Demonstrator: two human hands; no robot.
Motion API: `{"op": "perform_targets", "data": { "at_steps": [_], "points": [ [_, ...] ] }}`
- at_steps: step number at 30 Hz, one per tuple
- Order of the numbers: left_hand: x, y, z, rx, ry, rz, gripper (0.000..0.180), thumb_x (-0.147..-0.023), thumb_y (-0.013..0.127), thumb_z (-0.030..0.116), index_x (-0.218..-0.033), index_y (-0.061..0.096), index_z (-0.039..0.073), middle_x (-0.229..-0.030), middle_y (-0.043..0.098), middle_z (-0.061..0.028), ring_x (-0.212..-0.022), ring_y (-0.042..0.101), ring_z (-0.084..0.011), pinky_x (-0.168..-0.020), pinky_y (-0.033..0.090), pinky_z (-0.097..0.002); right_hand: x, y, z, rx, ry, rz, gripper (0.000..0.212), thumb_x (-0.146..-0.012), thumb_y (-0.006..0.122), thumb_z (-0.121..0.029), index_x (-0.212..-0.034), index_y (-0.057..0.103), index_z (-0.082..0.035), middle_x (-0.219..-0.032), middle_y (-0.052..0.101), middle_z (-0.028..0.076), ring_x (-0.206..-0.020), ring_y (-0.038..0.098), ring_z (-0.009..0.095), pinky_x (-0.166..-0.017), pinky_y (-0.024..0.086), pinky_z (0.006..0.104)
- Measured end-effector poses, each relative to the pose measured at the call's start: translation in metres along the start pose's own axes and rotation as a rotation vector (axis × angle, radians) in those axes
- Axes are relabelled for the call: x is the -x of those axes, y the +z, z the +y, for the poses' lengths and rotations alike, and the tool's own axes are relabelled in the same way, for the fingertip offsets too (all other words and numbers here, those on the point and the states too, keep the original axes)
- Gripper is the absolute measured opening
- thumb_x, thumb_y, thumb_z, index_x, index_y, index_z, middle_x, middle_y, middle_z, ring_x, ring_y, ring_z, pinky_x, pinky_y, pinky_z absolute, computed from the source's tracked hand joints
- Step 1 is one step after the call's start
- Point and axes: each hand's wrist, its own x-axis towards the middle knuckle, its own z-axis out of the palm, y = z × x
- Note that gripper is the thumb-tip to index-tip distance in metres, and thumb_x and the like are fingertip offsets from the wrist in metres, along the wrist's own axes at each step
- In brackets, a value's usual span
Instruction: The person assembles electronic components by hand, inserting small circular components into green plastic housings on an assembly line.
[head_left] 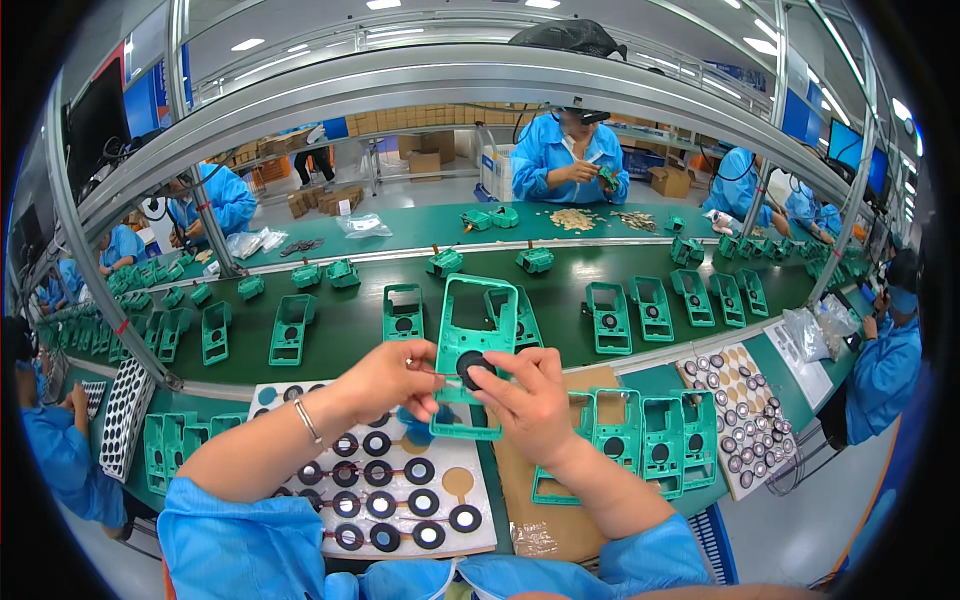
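Note:
Upright in front of me, above the bench, is a green plastic housing (478, 312) with a large rectangular opening in its upper part. A black round speaker (472, 369) sits at its lower part. My right hand (530, 400) grips the housing at its right side, with fingers over the speaker. My left hand (392, 382) is closed at the left edge, its fingertips pinching what looks like the speaker's thin wire. Below my hands, a white foam tray (450, 542) carries rows of black round speakers (378, 472) with thin leads.
Several green housings (662, 450) stand on cardboard (525, 500) at my right, beside a tray of round parts (742, 415). More stand at my left (165, 450). A dark green conveyor (370, 345) with housings runs across ahead. Metal posts (85, 220) frame the bench; co-workers (570, 160) sit around.

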Motion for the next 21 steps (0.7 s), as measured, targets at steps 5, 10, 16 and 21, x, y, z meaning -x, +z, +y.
{"op": "perform_targets", "data": {
  "at_steps": [5, 10, 16, 21],
  "points": [
    [0.029, 0.012, 0.001, 0.077, 0.036, 0.000, 0.035, -0.083, 0.060, 0.008, -0.111, 0.045, -0.006, -0.080, 0.057, -0.0080, -0.063, 0.061, -0.0133, -0.055, 0.054, -0.0238, -0.001, -0.006, -0.017, 0.046, -0.056, -0.058, 0.034, -0.061, 0.074, -0.007, -0.094, 0.068, -0.011, -0.099, 0.061, 0.005, -0.081, 0.047, 0.024, -0.068, 0.042, 0.0324],
    [0.038, 0.015, -0.003, 0.137, 0.049, -0.027, 0.038, -0.083, 0.059, 0.008, -0.113, 0.041, -0.006, -0.079, 0.057, -0.0088, -0.062, 0.062, -0.0142, -0.054, 0.054, -0.0248, -0.003, -0.008, -0.024, 0.060, -0.096, -0.062, 0.032, -0.064, 0.073, -0.008, -0.096, 0.065, -0.008, -0.099, 0.060, 0.006, -0.080, 0.047, 0.025, -0.066, 0.043, 0.0332],
    [0.043, 0.018, -0.004, 0.154, 0.057, -0.041, 0.038, -0.084, 0.059, 0.009, -0.113, 0.039, -0.005, -0.079, 0.057, -0.0094, -0.063, 0.062, -0.0147, -0.055, 0.054, -0.0252, 0.000, -0.009, -0.028, 0.059, -0.084, -0.054, 0.033, -0.064, 0.073, -0.009, -0.096, 0.066, -0.008, -0.100, 0.060, 0.006, -0.080, 0.048, 0.025, -0.067, 0.043, 0.0329],
    [0.044, 0.020, -0.003, 0.143, 0.055, -0.044, 0.038, -0.083, 0.060, 0.010, -0.112, 0.039, -0.004, -0.080, 0.057, -0.0095, -0.064, 0.062, -0.0148, -0.056, 0.054, -0.0255, 0.002, -0.009, -0.030, 0.112, -0.106, -0.045, 0.037, -0.062, 0.074, -0.009, -0.099, 0.065, -0.009, -0.100, 0.059, 0.007, -0.081, 0.049, 0.025, -0.068, 0.044, 0.0328]
  ]
}}
